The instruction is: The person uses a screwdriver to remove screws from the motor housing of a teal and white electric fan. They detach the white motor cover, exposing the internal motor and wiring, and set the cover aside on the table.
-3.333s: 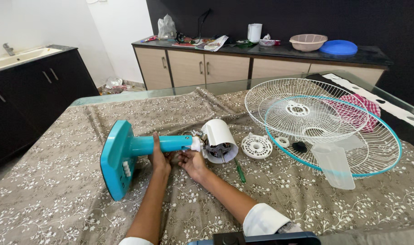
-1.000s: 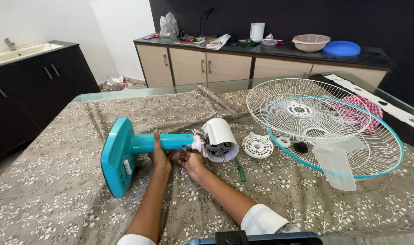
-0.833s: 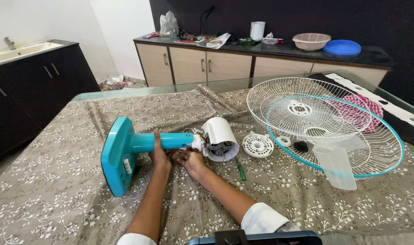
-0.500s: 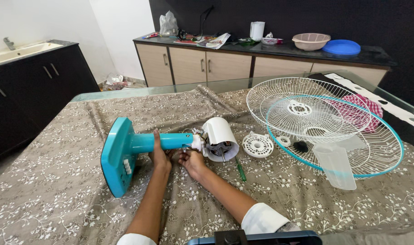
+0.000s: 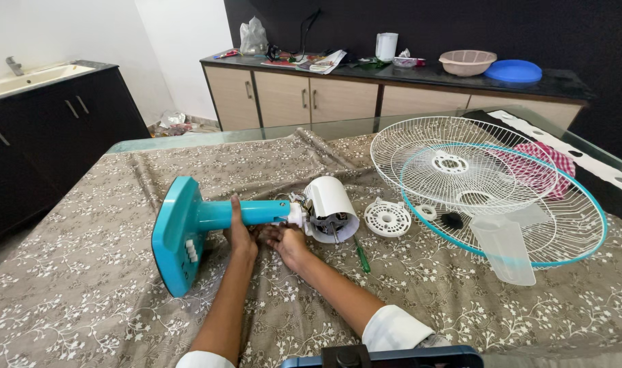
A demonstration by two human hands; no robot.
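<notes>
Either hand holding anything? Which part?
The left hand grips the teal plastic fan stand by its neck tube. The right hand sits under the joint by the white motor housing; its grip cannot be told.

Both arms reached forward from the bottom edge, bare from the white cuffs up, and drew together toward the middle. The left forearm ran nearly straight ahead; the left hand [image 5: 240, 235] lay back-up with its thumb stretched forward and its fingers curled under, in a closed grip. The right forearm came in slantwise from the lower right, elbow bent, wrist turned inward. The right hand [image 5: 288, 245] sat just beside the left, fingers bent and gathered at the tips, knuckles up, the two hands almost touching.
</notes>
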